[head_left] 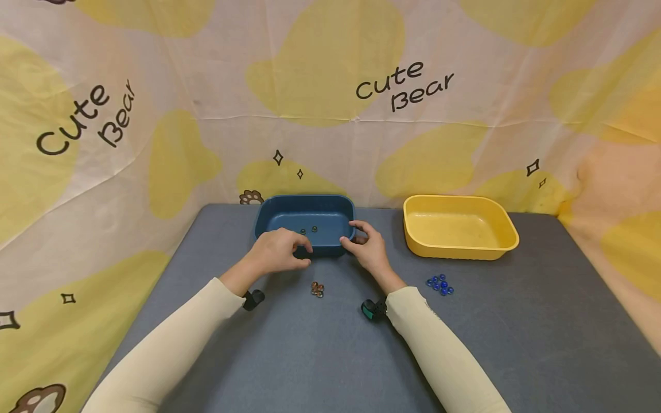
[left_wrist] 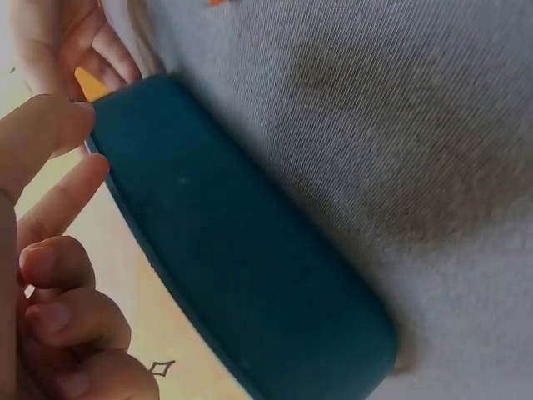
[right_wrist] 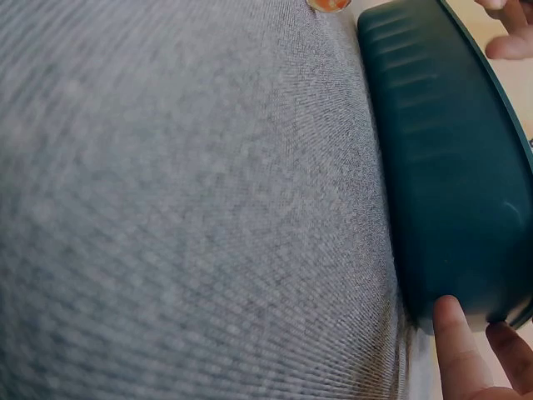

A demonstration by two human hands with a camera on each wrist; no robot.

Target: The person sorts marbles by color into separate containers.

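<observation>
A blue plastic box (head_left: 273, 205) stands at the back of the table with two greenish glass marbles (head_left: 314, 229) inside. My left hand (head_left: 279, 250) is over its front left part, thumb and forefinger apart; no object shows between them. In the left wrist view the other fingers (left_wrist: 79, 321) curve loosely beside the box wall (left_wrist: 233, 225). At the front right corner, my right hand (head_left: 368, 248) touches the box with thumb and forefinger spread. The right wrist view shows its fingertips (right_wrist: 450, 312) against the outer wall (right_wrist: 450, 142).
Several amber marbles (head_left: 317, 289) lie in front of the blue box, between my forearms. To the right stands a yellow box (head_left: 459, 251), with several blue marbles (head_left: 440, 284) on the grey tabletop (head_left: 310, 355) before it. A patterned cloth (head_left: 320, 86) hangs behind.
</observation>
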